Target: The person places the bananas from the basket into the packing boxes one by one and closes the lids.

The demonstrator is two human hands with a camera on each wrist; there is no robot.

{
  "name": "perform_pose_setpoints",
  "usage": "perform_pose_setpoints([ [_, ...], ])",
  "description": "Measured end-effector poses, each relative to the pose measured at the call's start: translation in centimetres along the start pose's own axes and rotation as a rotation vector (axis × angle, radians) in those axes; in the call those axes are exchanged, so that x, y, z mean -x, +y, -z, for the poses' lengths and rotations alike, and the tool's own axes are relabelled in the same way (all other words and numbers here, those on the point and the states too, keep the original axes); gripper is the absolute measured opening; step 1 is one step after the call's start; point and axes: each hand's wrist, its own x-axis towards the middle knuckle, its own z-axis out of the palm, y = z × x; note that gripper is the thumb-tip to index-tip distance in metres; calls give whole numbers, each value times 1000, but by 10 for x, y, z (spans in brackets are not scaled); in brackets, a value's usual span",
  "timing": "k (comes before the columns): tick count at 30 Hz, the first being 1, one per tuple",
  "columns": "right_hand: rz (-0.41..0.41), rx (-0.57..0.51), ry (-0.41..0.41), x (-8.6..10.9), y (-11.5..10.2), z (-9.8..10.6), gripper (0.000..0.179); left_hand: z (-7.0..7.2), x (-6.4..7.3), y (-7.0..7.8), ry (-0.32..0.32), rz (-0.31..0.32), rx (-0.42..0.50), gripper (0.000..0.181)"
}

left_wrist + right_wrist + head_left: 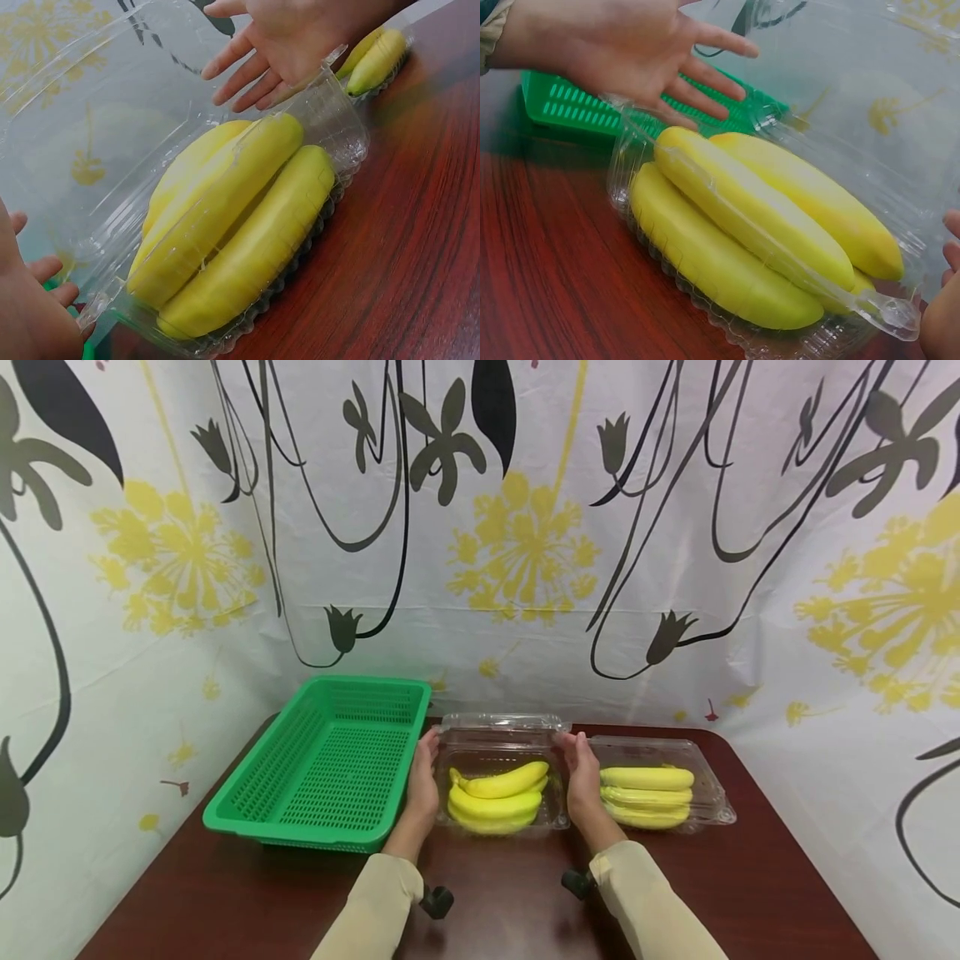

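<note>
A clear plastic clamshell box (561, 817) stands in the middle of the table with its lid (504, 723) raised at the back. Several yellow bananas (495, 806) lie inside, curved side toward me. My left hand (423, 781) is at the box's left side, fingers extended, palm turned inward. On the opposite side, my right hand (583, 777) faces it with its fingers also extended. In the left wrist view, the left fingers (46, 268) are right at the box's corner. The right wrist view shows the right hand (943, 319) only partly, at the frame's edge.
A green perforated plastic basket (315, 837) stands to the left, close beside my left hand. To the right is a second clear box (711, 806) holding several bananas (647, 797). A patterned cloth (525, 660) hangs behind the dark red-brown table (495, 893).
</note>
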Motion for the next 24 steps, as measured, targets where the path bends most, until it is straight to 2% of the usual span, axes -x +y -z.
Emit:
perform_pose_setpoints([
  [4, -45, -43, 13, -1, 0, 1, 55, 2, 9, 20, -23, 0, -54, 48],
  [9, -129, -91, 40, 3, -3, 1, 38, 6, 15, 24, -55, -14, -111, 48],
  [12, -167, -93, 20, 6, -5, 3, 36, 7, 18, 22, -77, -24, -148, 47],
  [13, -175, -89, 9, 7, -5, 4, 37, 8, 18, 21, -84, -29, -158, 47],
  [17, -217, -101, -20, 10, -7, 5, 39, 11, 15, 1, -98, -28, -165, 48],
  [20, -242, -115, -51, 13, -9, 6, 48, 12, 13, -16, -99, -26, -150, 51],
  [24, -256, -102, -97, 15, -11, 7, 64, 12, 13, -23, -98, -30, -146, 57],
])
